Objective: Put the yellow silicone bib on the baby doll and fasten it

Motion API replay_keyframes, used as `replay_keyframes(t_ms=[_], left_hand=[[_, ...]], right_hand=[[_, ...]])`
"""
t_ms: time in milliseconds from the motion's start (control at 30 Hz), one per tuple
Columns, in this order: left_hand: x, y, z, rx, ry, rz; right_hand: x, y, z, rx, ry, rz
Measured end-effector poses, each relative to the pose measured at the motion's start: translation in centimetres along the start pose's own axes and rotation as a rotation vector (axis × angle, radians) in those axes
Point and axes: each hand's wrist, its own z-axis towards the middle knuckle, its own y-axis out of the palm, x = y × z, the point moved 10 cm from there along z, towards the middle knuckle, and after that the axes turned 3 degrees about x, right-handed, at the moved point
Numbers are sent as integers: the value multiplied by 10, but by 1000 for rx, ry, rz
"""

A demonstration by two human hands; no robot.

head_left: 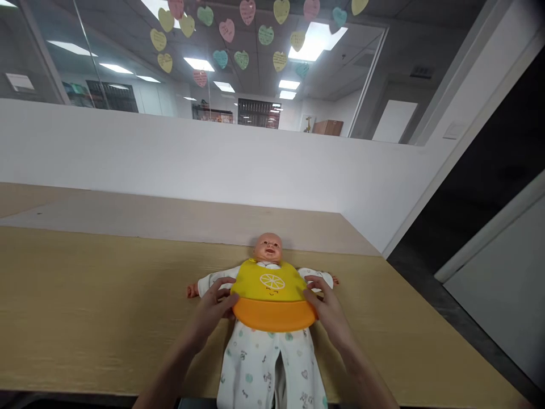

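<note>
A baby doll (269, 247) lies on its back on the table, arms spread out to both sides. It wears white printed clothes (249, 355). Over its chest is a bib (251, 281), yellow above with a white citrus slice and a small smiling face, and with an orange pocket (275, 315) along the bottom. My left hand (213, 309) grips the bib's left edge near the top of the pocket, thumb at the rim. At the opposite edge, my right hand (327, 309) holds the bib in the same way. Some fingertips are hidden behind the bib.
The wooden table (106, 307) reaches back to a white low wall (191, 156). Above it is a glass window with several heart-shaped notes (247, 11). A dark doorway gap (464, 210) lies beyond the table's right edge.
</note>
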Motion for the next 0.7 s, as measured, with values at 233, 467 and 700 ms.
replay_keyframes(t_ms=[233, 467, 700], left_hand=[[-16, -12, -1, 72, -2, 61], [6, -23, 25, 71, 221, 543], [54, 18, 85, 101, 245, 1095]], right_hand=[[5, 7, -6, -70, -79, -58], [8, -14, 27, 3, -142, -155], [5, 22, 107, -56, -202, -672]])
